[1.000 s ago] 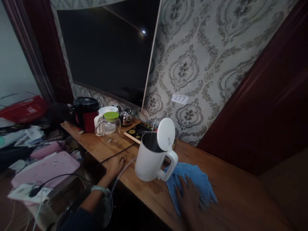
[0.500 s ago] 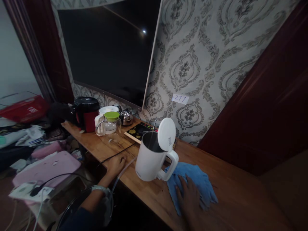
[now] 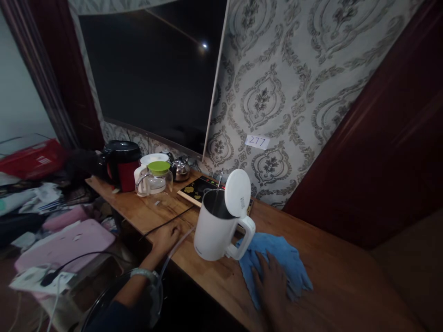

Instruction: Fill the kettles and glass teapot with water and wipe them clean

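Note:
A white electric kettle point(image 3: 212, 233) stands upright near the front edge of the wooden table, its round lid point(image 3: 238, 192) swung up. A thin metal spout or rod point(image 3: 220, 180) shows above its rim; its lower part is hidden. To the left, my left hand point(image 3: 168, 236) rests on the table edge with its fingers curled in and nothing visible in them. Close by that hand runs a clear tube point(image 3: 180, 243). My right hand point(image 3: 272, 279) lies on a crumpled blue cloth point(image 3: 294, 263) right of the kettle handle, fingers stretched out.
Behind the kettle sits a black induction cooker point(image 3: 199, 188). Further left are a glass pot with a green lid point(image 3: 159, 168), a shiny metal teapot point(image 3: 180, 169) and a red and black appliance point(image 3: 125, 168). A pink box point(image 3: 65, 244) and cables lie at lower left.
The camera view has shifted very slightly. Both hands, the kettle and the cloth stay in the same places.

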